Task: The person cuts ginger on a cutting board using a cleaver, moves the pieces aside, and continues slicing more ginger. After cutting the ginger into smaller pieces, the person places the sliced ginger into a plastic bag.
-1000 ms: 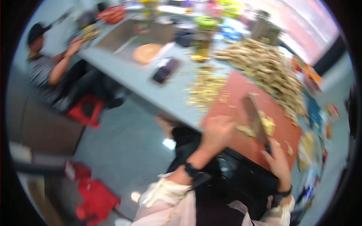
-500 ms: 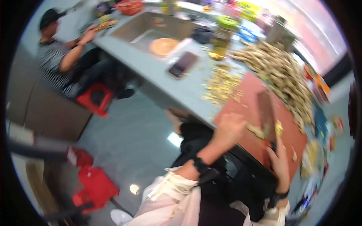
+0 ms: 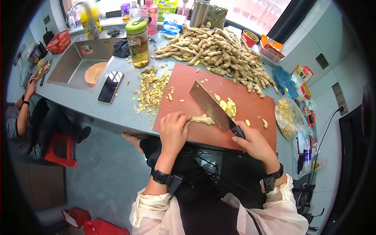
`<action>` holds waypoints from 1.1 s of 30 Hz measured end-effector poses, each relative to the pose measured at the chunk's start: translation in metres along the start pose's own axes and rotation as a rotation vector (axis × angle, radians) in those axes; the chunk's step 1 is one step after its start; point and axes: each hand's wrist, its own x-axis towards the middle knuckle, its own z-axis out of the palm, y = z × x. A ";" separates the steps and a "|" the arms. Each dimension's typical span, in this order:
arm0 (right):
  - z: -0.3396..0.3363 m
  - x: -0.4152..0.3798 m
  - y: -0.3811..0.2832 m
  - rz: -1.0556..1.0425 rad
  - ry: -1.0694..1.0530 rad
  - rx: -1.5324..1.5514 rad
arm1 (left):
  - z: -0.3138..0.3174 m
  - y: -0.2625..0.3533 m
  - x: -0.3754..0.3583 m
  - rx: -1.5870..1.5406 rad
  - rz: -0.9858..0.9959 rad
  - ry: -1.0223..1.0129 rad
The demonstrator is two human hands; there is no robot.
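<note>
The ginger piece lies on the board, between the left hand and the knife. Left fingers are bent over its near end, seeming to grip it; right-hand fingers are wrapped around the knife's handle. The view has swung round and sharpened, but hands, piece and knife keep much the same arrangement, so no fresh cut can be made out. Slices crowd the blade's right side; scraps and the ginger heap hem the board.
</note>
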 end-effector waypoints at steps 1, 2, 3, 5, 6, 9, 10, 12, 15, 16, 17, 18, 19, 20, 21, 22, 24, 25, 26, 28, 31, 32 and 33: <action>0.001 0.000 0.001 -0.034 -0.010 -0.034 | 0.000 0.000 -0.001 0.013 -0.001 -0.005; 0.002 0.001 0.000 -0.032 -0.008 -0.036 | 0.000 0.000 0.000 0.027 0.000 -0.010; 0.003 0.002 0.000 -0.042 -0.005 -0.066 | 0.000 0.000 0.000 0.024 0.001 -0.010; 0.005 0.004 0.003 -0.047 0.001 -0.095 | -0.001 0.000 0.001 0.017 0.005 -0.014; 0.008 0.006 0.008 -0.081 0.006 -0.158 | -0.001 0.000 0.001 0.015 0.007 -0.015; 0.010 0.008 0.010 -0.097 0.011 -0.254 | -0.001 0.000 0.003 0.006 0.007 -0.012; 0.011 0.009 0.010 -0.080 0.007 -0.287 | -0.001 0.000 0.003 0.008 0.007 -0.008; 0.011 0.009 0.007 -0.082 0.012 -0.300 | -0.001 0.001 0.001 0.004 0.003 -0.013; 0.012 0.009 -0.002 -0.061 0.006 -0.325 | -0.002 0.001 0.003 0.013 0.007 -0.014; 0.012 0.009 -0.004 -0.034 -0.007 -0.337 | -0.002 0.001 0.003 0.010 0.004 -0.014; 0.012 0.010 -0.003 -0.032 -0.007 -0.338 | -0.002 0.002 0.003 0.007 0.001 -0.014; 0.013 0.011 0.000 -0.025 -0.009 -0.337 | -0.002 0.002 0.003 0.005 0.001 -0.014; 0.015 0.013 0.003 -0.019 -0.011 -0.335 | -0.002 0.002 0.003 0.010 0.002 -0.012; 0.017 0.015 0.006 -0.019 -0.010 -0.334 | -0.002 0.002 0.003 0.016 0.003 -0.010; 0.021 0.019 0.007 -0.070 0.026 -0.334 | -0.002 0.002 0.003 0.017 0.006 -0.009; 0.023 0.021 0.007 -0.122 0.063 -0.333 | -0.002 0.002 0.002 0.018 0.012 -0.004; 0.025 0.028 -0.002 -0.103 0.064 -0.343 | -0.002 0.002 0.003 0.024 0.027 0.008; 0.026 0.030 -0.005 -0.081 0.058 -0.355 | -0.001 0.001 0.003 0.016 0.026 0.007; 0.026 0.030 -0.002 -0.086 0.065 -0.351 | -0.001 0.000 0.002 0.009 0.025 0.006; 0.023 0.029 0.008 -0.171 0.078 -0.280 | -0.002 0.001 0.001 0.017 0.018 -0.009; 0.005 0.009 0.005 -0.119 -0.013 -0.308 | -0.002 0.002 0.003 0.025 0.008 -0.015; 0.002 0.002 0.006 -0.119 -0.015 -0.308 | -0.002 0.003 0.001 0.028 0.007 -0.016; 0.000 -0.003 0.007 -0.100 -0.024 -0.328 | -0.002 0.002 0.002 0.028 0.007 -0.014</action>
